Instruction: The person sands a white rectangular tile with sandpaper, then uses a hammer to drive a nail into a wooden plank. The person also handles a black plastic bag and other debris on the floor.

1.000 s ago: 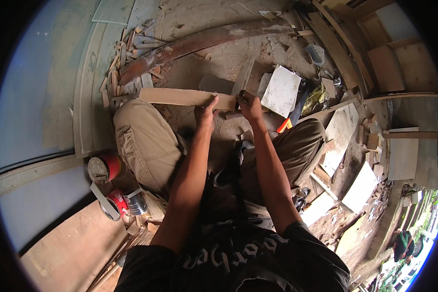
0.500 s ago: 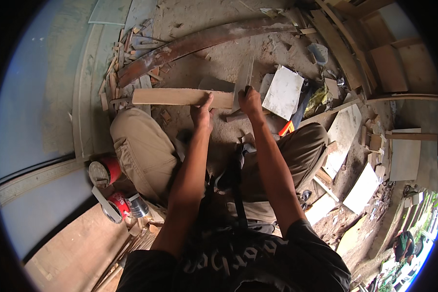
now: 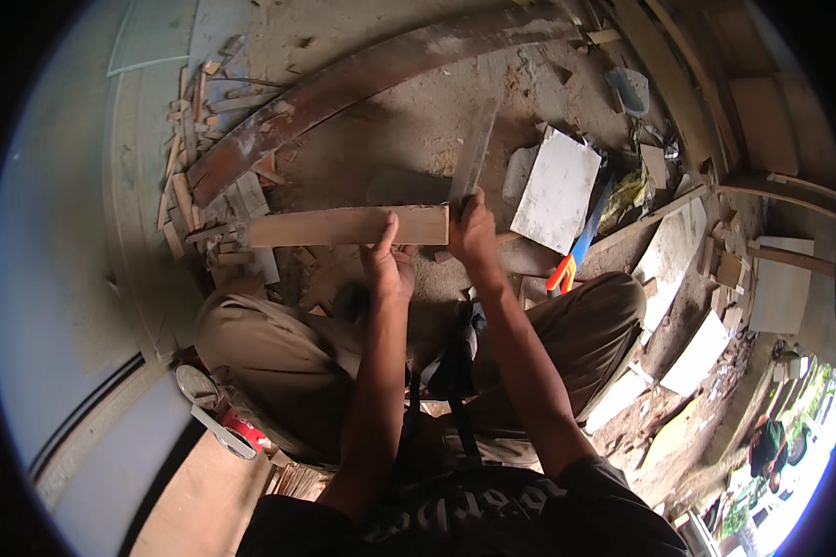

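Note:
A pale wooden board lies crosswise in front of me, off the ground. My left hand grips it from below near its right end, with the thumb up along its face. Beside that end, my right hand is closed around the lower part of a tool with a long, flat, greyish blade. The blade points away from me and leans slightly right. Its lower part is hidden by the fingers, so its exact kind is unclear. The board's right end touches or nearly touches the right hand.
A long reddish-brown beam lies beyond the board, with wood scraps at its left. To the right are a white panel and a saw with an orange-red handle. Cans stand left of my left knee. A person is far right.
The view has shifted, so the board and both hands appear lower. The board looks more level, and a brown wooden part seen below the right hand earlier is now hidden. Both grips continue.

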Motion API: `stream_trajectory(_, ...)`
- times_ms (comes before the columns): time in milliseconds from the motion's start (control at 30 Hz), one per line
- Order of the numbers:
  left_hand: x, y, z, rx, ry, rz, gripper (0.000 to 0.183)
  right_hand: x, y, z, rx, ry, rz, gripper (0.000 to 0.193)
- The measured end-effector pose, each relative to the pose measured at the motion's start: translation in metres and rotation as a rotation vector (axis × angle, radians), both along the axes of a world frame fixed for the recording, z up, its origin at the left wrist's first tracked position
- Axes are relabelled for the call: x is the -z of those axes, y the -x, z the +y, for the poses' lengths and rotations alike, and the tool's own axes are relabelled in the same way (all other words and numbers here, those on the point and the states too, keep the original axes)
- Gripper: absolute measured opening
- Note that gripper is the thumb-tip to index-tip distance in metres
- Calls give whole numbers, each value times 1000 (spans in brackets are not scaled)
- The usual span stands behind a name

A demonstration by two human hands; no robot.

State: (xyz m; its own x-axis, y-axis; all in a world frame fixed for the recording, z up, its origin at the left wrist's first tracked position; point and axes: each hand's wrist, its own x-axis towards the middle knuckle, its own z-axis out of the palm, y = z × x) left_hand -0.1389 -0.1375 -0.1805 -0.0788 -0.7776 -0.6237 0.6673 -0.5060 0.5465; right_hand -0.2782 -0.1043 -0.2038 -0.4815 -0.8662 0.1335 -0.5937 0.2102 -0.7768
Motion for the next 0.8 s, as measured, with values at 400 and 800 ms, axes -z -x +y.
stream_trajectory(400, -15, -12, -19, -21, 122, -195, 52, -28, -24, -9, 412, -125, -346, 39)
stream_trajectory(800, -42, -48, 24, -106, 194, -114, 63, -39, -44, -18, 784, -339, -400, 47)
